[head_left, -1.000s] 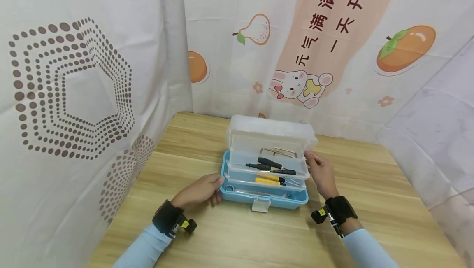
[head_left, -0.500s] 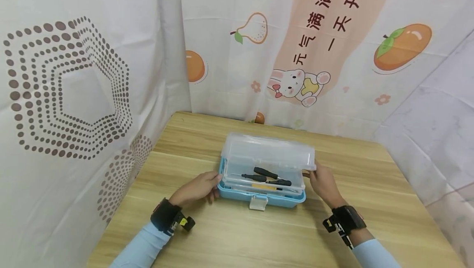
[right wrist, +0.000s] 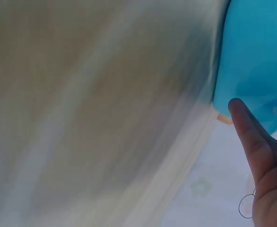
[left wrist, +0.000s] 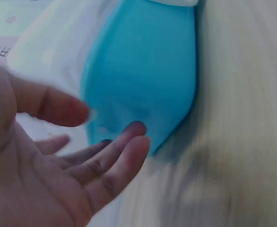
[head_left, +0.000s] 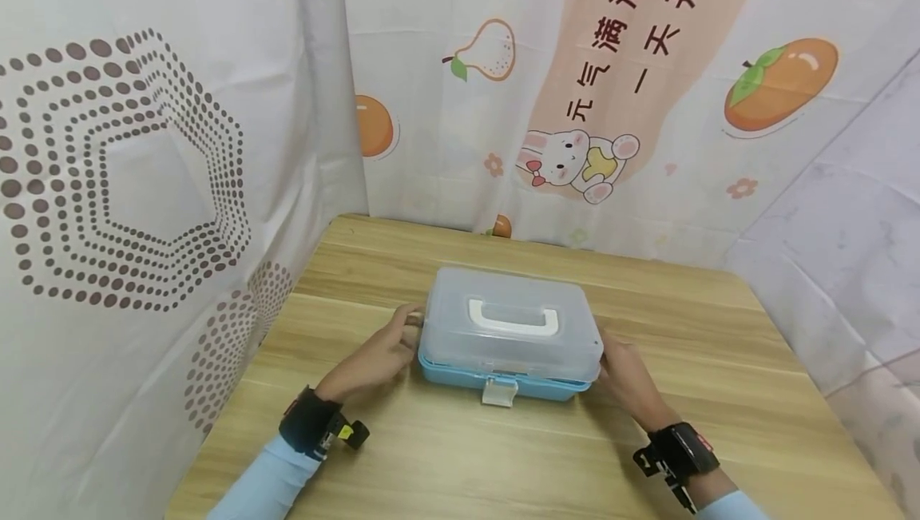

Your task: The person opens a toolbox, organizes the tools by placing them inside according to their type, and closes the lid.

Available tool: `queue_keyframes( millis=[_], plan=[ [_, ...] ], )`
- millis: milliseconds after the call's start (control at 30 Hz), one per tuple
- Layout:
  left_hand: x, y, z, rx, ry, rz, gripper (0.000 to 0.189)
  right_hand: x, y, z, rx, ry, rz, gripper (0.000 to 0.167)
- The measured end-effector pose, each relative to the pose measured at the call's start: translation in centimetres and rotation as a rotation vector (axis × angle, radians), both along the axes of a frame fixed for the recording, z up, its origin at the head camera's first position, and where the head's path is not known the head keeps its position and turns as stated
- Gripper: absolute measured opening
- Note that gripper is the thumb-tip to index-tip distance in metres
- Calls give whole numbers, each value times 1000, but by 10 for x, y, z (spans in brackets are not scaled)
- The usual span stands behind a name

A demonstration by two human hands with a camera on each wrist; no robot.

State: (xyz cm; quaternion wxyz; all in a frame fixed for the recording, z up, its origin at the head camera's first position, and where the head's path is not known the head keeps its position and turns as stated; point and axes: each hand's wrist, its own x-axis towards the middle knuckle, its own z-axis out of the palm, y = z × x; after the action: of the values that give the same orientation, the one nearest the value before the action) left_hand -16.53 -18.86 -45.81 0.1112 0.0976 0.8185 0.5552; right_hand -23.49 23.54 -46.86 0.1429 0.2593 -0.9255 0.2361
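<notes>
A toolbox with a light blue base [head_left: 460, 377] and a frosted clear lid [head_left: 517, 348] sits on the table. The lid lies down over the base, leaving a narrow gap along the front, and its white handle [head_left: 513, 328] lies on top. At the front the white latch [head_left: 499, 392] hangs loose. My left hand [head_left: 384, 352] is by the box's left end, its fingers spread and loosely bent near the blue end wall [left wrist: 143, 71]. At the right end, my right hand [head_left: 627, 376] is against the box, with a straight finger [right wrist: 252, 137] along the blue side. The tools inside are hidden.
The wood-grain table [head_left: 460, 464] carries the box near its middle. Printed curtains stand behind it [head_left: 431, 144] and to the left [head_left: 165, 184]. Each wrist wears a black strap with a small camera.
The raised lid has come down and forward over the trays of screwdrivers, hiding them. My right hand followed it down and forward; my left hand has shifted slightly up along the left end.
</notes>
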Motion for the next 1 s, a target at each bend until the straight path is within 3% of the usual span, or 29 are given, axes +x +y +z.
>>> queue_keyframes(
  millis=[100, 300, 500, 600, 667, 767, 900, 1000],
  plan=[
    [1, 3, 6, -3, 69, -63, 99, 5, -1, 3, 8, -3, 1, 37],
    [5, 8, 12, -33, 178, -141, 116, 14, -3, 6, -1, -44, 18, 39],
    [9, 10, 5, -118, 263, -72, 102, 20, -7, -1, 14, -96, 9, 44],
    [7, 12, 4, -140, 287, -32, 100, 26, -9, 1, 44, -132, -30, 28],
    [7, 13, 4, -143, 294, -22, 100, 35, -10, 6, 68, -192, -72, 12],
    [6, 13, 3, -158, 304, -30, 103, 53, -13, 11, 97, -338, -70, 21],
    [9, 11, 3, -200, 318, -43, 110, 72, -27, 12, 82, -527, 81, 12],
    [8, 11, 6, -209, 334, -47, 112, 77, -46, 11, -33, -662, 203, 25]
  ],
)
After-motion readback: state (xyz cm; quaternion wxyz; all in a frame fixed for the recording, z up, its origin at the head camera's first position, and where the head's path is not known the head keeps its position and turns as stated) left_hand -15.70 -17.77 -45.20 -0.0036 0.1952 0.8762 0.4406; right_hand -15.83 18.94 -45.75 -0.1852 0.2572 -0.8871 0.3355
